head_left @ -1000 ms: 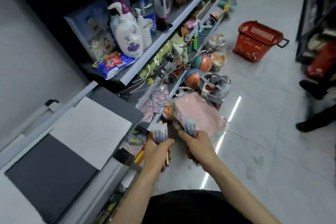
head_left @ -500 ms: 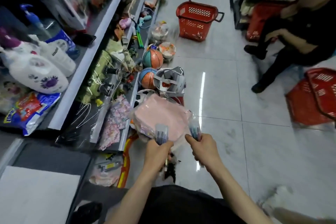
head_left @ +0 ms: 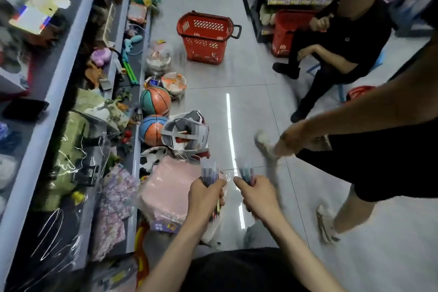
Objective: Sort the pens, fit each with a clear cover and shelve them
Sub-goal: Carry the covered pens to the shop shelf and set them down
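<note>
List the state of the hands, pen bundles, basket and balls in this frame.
left hand: grips one pen bundle in a fist.
left pen bundle: held upright, top blurred.
right hand: grips a second pen bundle.
right pen bundle: held upright, apart from the other bundle, blurred.
red basket: stands upright on the aisle floor.
basketballs: two, resting on the floor beside the lowest shelf.

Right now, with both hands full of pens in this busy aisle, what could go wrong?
A passer-by is close beside the right hand; a bump could knock its pen bundle loose. The left hand grips a second bundle, so neither hand is free to catch a slipping pen. Dropped pens might vanish around the basketball.
</note>
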### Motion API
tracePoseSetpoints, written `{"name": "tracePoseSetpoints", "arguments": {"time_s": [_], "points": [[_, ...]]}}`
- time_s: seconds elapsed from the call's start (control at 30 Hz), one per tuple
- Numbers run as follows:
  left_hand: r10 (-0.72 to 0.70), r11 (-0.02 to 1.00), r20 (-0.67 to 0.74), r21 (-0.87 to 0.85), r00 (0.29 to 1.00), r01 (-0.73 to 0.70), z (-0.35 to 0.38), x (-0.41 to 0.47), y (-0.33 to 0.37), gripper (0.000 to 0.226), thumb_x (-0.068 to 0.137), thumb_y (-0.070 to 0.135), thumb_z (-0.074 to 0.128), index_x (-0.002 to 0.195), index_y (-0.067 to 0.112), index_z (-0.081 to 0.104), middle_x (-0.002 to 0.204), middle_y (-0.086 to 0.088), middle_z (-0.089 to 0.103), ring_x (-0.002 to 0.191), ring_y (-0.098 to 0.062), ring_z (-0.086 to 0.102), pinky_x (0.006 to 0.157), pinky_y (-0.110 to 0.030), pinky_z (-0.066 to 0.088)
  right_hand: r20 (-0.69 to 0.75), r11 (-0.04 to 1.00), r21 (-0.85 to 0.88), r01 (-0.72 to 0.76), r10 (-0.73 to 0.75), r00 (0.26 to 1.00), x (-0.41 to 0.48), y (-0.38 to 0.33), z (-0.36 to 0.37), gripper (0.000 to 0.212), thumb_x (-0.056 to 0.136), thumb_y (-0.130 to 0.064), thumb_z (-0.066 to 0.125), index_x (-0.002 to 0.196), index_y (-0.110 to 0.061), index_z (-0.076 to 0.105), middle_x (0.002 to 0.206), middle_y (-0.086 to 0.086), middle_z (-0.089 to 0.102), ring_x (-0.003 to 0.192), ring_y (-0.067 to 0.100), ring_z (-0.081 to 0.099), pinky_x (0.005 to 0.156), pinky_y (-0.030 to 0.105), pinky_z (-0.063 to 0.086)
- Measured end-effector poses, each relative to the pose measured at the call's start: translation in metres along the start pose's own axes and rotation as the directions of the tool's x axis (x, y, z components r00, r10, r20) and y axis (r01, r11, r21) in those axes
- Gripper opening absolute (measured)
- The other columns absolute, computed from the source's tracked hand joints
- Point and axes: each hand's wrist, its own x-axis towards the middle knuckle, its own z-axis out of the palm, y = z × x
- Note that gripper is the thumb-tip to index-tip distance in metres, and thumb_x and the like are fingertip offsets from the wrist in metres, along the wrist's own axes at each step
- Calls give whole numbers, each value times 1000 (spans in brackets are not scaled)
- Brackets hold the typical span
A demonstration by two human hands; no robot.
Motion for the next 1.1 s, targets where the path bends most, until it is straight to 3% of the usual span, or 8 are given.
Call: {"name": "tracePoseSetpoints", "arguments": {"time_s": [0.2, 0.63, 0.8, 0.97, 1.1], "points": [[-17, 1000, -9, -3, 1000, 17, 42, 47, 40, 17, 86, 17, 68, 71, 11, 64, 58, -7, 59, 53, -22, 55, 54, -33, 42, 28, 996, 89, -8, 6, 1000, 68, -20, -34, 36, 80, -50, 67, 65, -23, 48, 56, 3, 44, 52, 19, 42, 56, 37, 38], [-91, 995, -70, -41, 993, 88, 214, 155, 157, 22, 87, 23, 70, 72, 8, 65, 57, -12, 60, 47, -22, 51, 46, -28, 38, 116, 998, 50, -34, 28, 993, 265, -79, -173, 35, 89, -40, 68, 68, -18, 51, 53, 1, 52, 47, 20, 50, 53, 33, 42], [-100, 991, -150, -99, 984, 86, 226, 198, 199, 18, 90, 16, 69, 76, 5, 64, 58, -10, 58, 41, -17, 51, 39, -23, 36, 204, 998, 46, -40, 30, 979, 322, -118, -176, 35, 91, -35, 67, 68, -17, 50, 52, 0, 50, 46, 20, 49, 51, 32, 42], [-95, 989, -199, -127, 975, 71, 218, 267, 246, 22, 88, 21, 69, 71, 7, 64, 56, -9, 60, 48, -21, 54, 50, -29, 41, 277, 999, 28, -28, 19, 961, 393, -178, -160, 34, 93, -30, 68, 71, -15, 48, 52, 0, 49, 45, 21, 46, 47, 30, 42], [-71, 986, -225, -162, 972, 34, 197, 333, 304, 23, 88, 21, 69, 73, 6, 64, 57, -11, 60, 46, -22, 53, 44, -27, 40, 288, 998, 54, -20, 3, 958, 459, -248, -140, 33, 94, -30, 68, 72, -15, 48, 56, 1, 49, 48, 21, 46, 45, 27, 39]]}}
